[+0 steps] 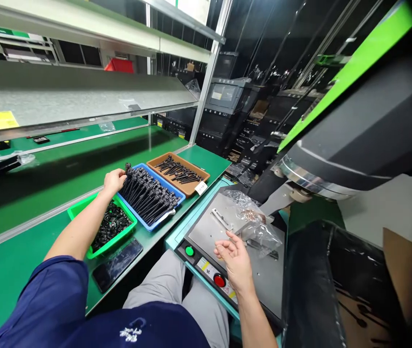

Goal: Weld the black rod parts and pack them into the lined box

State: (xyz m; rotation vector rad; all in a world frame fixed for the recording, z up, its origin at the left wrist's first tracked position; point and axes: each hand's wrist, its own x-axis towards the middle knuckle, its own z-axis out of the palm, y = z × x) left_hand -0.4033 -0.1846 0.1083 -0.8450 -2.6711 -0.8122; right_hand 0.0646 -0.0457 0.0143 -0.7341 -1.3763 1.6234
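My left hand (114,181) reaches to the far left corner of a blue tray (157,224). Its fingers are closed on the end of a black rod-like part (128,168); the fingertips partly hide it. Many similar black rods with thick heads (148,193) lie lined up in that tray. Above a grey metal machine plate (206,227), my right hand (237,263) hovers with loosely curled fingers apart and nothing visible in them. Clear plastic film (258,224) lies on the plate beyond it.
A green tray (132,226) of small black parts and a brown tray (190,188) of black rods flank the blue one. A phone (118,263) lies near the table edge. Green (190,251) and red (219,280) buttons front the machine. A large dark machine head (358,130) overhangs the right.
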